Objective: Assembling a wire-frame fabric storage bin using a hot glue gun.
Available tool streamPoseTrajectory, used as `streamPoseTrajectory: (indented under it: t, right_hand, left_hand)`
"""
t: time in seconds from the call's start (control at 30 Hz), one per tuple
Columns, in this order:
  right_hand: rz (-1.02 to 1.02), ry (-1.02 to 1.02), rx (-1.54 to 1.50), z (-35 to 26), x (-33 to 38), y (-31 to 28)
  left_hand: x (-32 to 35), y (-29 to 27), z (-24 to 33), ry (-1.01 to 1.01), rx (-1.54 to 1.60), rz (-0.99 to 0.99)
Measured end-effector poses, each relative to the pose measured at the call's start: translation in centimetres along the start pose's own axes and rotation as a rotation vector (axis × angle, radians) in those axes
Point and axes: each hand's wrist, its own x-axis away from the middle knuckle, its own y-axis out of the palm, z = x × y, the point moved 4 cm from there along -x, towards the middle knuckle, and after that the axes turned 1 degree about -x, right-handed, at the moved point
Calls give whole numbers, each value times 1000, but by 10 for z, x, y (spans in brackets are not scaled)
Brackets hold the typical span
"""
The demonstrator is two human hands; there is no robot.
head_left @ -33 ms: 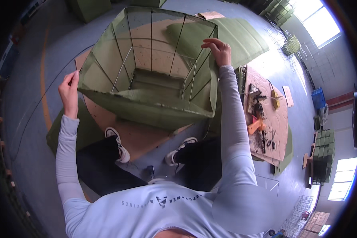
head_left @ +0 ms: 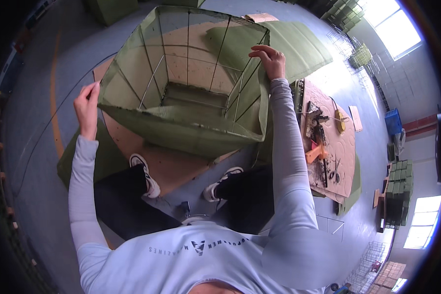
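Note:
In front of me stands an open-topped green fabric box [head_left: 186,133], with thin wire rods [head_left: 153,81] along its inner walls. Its walls are slightly see-through, and the near one sags and bulges outward. At the left corner of the rim, my left hand [head_left: 87,109] is closed, thumb and fingertips pinched at the fabric edge. My right hand [head_left: 272,62] is over the right side of the rim, its fingers curled inward against the thumb; the wrist partly hides how the fabric sits in the grip.
Brown cardboard [head_left: 154,164] lies under the box, and a green sheet [head_left: 294,51] spreads beyond it. To the right, a cardboard-topped surface [head_left: 345,152] carries an orange-handled tool [head_left: 316,153], scissors [head_left: 334,175] and a yellow block [head_left: 340,122]. Green stacks [head_left: 401,193] stand farther right.
The box's near wall and left corner have risen slightly, along with my left hand. My right hand has barely moved, and both hands keep their closed shape.

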Motion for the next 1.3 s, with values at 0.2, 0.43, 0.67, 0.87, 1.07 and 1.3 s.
streamPoseTrajectory:
  t: [0.2, 0.43, 0.67, 0.87, 1.07, 1.3]
  right_hand:
    - [29, 127, 72, -23, 42, 14]
    - [-268, 74, 682, -48, 55, 30]
    - [-437, 144, 974, -49, 44, 47]
    - [388, -172, -141, -128, 110, -20]
    - [-5, -526, 63, -198, 258, -30]
    - [-129, -555, 107, -186, 250, -7]
  left_hand:
    - [-43, -6, -11, 218, -371, -105]
    - [-62, -15, -32, 163, -331, -147]
    - [-16, -8, 39, 442, -524, 37]
    - [191, 18, 171, 1221, -186, -321]
    - [236, 63, 181, 1358, -159, -425]
    - [223, 80, 176, 1257, -255, -386]
